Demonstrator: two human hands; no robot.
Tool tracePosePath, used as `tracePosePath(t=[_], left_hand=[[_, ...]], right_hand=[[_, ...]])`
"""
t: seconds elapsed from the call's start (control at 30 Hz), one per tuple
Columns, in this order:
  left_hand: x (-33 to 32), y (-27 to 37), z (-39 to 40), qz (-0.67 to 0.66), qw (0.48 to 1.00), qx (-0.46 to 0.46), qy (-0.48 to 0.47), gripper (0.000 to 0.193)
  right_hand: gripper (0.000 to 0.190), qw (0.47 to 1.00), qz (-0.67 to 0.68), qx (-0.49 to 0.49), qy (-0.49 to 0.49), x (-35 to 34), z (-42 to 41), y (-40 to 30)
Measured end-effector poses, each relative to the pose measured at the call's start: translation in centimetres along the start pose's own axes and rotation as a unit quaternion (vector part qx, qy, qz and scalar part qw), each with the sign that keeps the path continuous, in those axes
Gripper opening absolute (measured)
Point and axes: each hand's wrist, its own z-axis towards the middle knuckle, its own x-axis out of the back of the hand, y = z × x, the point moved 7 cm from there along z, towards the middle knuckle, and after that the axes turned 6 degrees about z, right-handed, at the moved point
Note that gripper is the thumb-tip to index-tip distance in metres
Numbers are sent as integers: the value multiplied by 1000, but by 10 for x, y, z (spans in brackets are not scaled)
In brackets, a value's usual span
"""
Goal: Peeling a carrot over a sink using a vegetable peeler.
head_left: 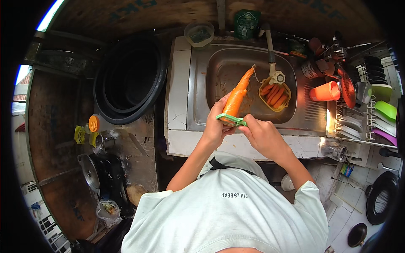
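Observation:
A large orange carrot [238,95] slants over the near part of the steel sink, its thin rooty tip pointing away from me. My left hand [215,121] grips its thick end from the left and below. In my right hand [264,134] is the handle of a green vegetable peeler [231,120], whose head lies across the carrot near the thick end. Within the sink basin [218,68] a yellow plastic basket [286,106] holds several carrots [274,95]. Orange peelings are scattered on the basin floor.
A faucet [272,63] reaches over the basket. Right of the basin stand an orange cup [325,91] and a dish rack [368,126] with plates. Large black tubs [129,76] sit at the left. A clear plastic container [199,34] is on the far left corner.

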Motion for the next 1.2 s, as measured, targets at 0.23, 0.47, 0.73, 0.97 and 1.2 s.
tracePosePath(t=[0.23, 0.47, 0.73, 0.97, 1.2], left_hand=[[39, -41, 27, 3, 998, 45, -38, 43], [31, -59, 38, -72, 990, 114, 30, 43], [32, -65, 36, -71, 994, 79, -30, 37], [29, -65, 30, -109, 989, 96, -38, 34], [22, -53, 28, -34, 997, 64, -37, 32]], right_hand=[[24, 989, 36, -135, 52, 13, 13, 77], [25, 990, 82, -104, -42, -26, 4, 57], [24, 985, 41, -151, 68, 14, 3, 100], [23, 992, 92, -90, -10, -13, -1, 63], [23, 982, 46, -156, 95, 34, 1, 99]])
